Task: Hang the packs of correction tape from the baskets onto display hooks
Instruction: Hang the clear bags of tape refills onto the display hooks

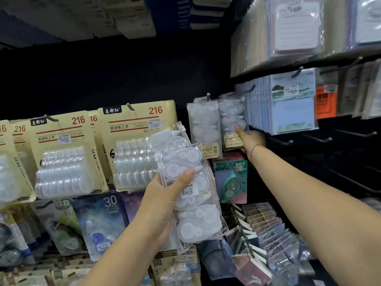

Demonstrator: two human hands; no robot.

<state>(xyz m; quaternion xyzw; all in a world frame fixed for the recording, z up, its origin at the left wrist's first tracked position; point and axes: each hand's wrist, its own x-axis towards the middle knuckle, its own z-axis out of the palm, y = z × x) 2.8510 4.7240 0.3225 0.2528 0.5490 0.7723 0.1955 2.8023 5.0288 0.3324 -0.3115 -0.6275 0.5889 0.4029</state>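
- You are holding glossy clear pouches of correction tape (pixel 191 188), rounded white shells showing inside, in front of the yellow cards (pixel 132 129).
- Your left hand (pixel 162 205) is curling around them, thumb across the front.
- Your right hand (pixel 250 141) is pinching the lower end of a hanging pack (pixel 232 114), thumb on its crinkly film and the other fingers hiding behind.
- A neighbouring pack (pixel 204 124) is hanging from a grey peg (pixel 208 97).

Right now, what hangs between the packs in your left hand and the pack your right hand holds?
In the head view, a clear hung pack lies between the held packs and the far pack that the right hand pinches.
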